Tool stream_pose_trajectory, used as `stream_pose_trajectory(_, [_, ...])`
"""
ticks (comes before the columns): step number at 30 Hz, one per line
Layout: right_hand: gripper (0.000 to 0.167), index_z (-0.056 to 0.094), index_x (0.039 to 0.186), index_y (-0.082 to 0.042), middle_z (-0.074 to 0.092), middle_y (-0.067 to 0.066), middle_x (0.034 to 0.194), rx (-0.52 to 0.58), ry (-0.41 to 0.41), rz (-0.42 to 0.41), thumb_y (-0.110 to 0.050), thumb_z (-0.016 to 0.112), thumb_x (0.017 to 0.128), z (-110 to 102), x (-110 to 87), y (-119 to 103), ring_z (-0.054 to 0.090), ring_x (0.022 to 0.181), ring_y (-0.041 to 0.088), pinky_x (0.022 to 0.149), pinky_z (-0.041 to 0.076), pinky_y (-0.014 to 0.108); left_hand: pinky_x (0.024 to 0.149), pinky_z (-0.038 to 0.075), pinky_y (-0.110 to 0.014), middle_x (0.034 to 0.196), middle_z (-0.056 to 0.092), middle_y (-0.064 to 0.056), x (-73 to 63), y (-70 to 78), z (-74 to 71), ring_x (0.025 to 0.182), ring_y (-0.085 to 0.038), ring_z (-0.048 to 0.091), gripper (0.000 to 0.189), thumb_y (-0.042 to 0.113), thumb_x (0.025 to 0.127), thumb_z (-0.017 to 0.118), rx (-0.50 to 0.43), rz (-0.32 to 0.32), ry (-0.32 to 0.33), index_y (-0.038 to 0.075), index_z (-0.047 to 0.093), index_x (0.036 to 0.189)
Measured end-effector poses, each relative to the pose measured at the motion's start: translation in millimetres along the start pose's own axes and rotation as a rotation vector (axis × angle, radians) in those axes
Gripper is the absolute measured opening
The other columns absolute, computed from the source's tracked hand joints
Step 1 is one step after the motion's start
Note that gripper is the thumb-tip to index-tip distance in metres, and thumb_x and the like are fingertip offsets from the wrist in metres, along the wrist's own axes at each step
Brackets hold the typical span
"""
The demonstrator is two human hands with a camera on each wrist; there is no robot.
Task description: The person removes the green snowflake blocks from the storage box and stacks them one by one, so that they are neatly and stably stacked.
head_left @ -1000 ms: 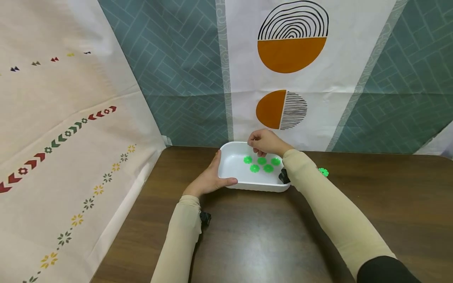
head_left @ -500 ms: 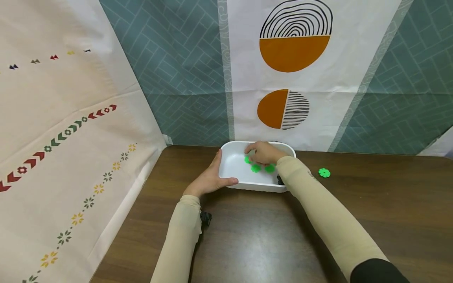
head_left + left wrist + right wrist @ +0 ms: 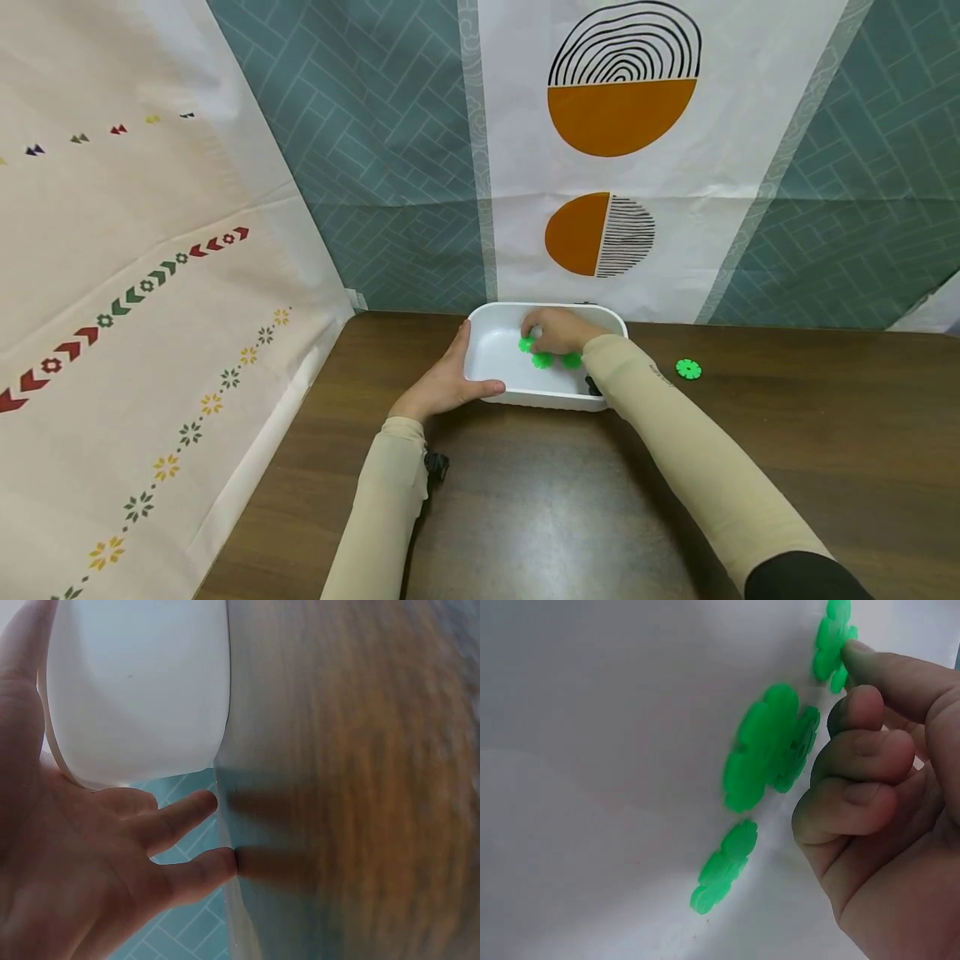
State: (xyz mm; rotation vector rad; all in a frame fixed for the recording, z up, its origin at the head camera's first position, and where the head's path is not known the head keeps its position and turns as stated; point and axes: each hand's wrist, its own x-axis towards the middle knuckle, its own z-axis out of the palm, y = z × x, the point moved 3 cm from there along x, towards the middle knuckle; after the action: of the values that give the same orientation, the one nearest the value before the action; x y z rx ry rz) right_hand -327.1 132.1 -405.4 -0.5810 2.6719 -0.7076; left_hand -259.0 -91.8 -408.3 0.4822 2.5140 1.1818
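A white tray (image 3: 491,371) stands on the table near the wall. My left hand (image 3: 441,379) holds its left end, thumb along the front rim and fingers at the end wall; in the left wrist view two fingertips reach down to the table. Inside the tray lie several green flower-shaped discs (image 3: 542,360), some hidden by my right hand (image 3: 558,331). That hand reaches into the tray with thumb and index finger at the leftmost green disc (image 3: 829,645). In the right wrist view a digit tip touches this disc, and the other fingers are curled in.
Another green flower-shaped disc (image 3: 687,369) lies on the brown table (image 3: 540,500) to the right of the tray. Patterned cloths hang behind (image 3: 405,167) and at the left. Close behind the tray's back rim is the back cloth.
My right hand has come down from the tray's back rim into the tray, among the discs. The disc on the table at right is now fully in sight. My left hand stays put.
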Motion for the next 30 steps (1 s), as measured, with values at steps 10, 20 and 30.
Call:
stream_pose_trajectory(10, [0.021,0.072,0.112,-0.008,0.065,0.008,0.113,-0.028,0.037,0.013,-0.009,0.074,0.092,-1.6,-2.9,3.2,0.056,0.095,0.027,0.089,0.045,0.04,0.113,0.03,-0.047,0.169,-0.003,-0.004,2.3,-0.4,1.5,0.14,-0.03,0.033,0.128,0.051,0.082,0.082,0.006,0.009,-0.002,0.018,-0.011,0.162])
stream_pose_trajectory(20, [0.024,0.071,0.112,-0.01,0.065,0.006,0.112,-0.044,0.024,0.017,-0.017,0.078,0.09,-1.0,-2.4,-0.4,0.055,0.096,0.026,0.087,0.045,0.039,0.115,0.028,-0.045,0.169,-0.005,-0.004,0.2,-0.4,0.3,0.143,-0.029,0.029,0.127,0.049,0.083,0.082,0.009,0.003,-0.004,0.02,-0.014,0.161])
stream_pose_trajectory(30, [0.022,0.072,0.113,-0.008,0.066,0.008,0.116,-0.075,0.025,0.022,-0.011,0.075,0.092,-1.3,-2.0,-1.3,0.055,0.1,0.027,0.094,0.044,0.042,0.115,0.028,-0.045,0.169,-0.005,-0.002,0.4,-0.3,-0.5,0.142,-0.028,0.03,0.128,0.05,0.082,0.082,0.005,-0.011,-0.01,0.022,-0.015,0.161])
